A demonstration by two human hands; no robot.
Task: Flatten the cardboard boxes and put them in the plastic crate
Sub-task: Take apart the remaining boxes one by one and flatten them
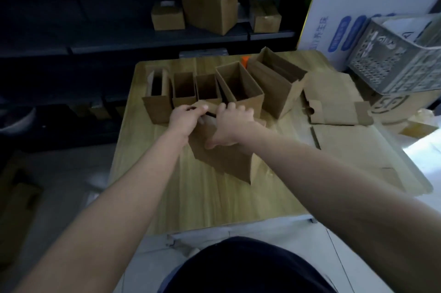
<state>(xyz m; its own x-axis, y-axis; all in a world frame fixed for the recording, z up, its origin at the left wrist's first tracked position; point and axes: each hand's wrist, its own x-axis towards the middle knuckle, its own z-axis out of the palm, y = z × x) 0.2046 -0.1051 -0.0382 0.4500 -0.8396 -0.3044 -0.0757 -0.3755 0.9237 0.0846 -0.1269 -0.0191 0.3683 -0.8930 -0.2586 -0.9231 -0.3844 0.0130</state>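
Leaning over the wooden table (191, 199), the person grips a cardboard box (222, 161) at its middle. The left hand (187, 116) curls around the top flap, and the right hand (232, 123) clamps the upper edge beside it. Open boxes (241, 87) stand just behind, and the plastic crate (393, 63) sits well off to the right.

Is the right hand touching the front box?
Touching. Head view shows the right hand gripping the front box, fingers curled over its top, thumb against its side.
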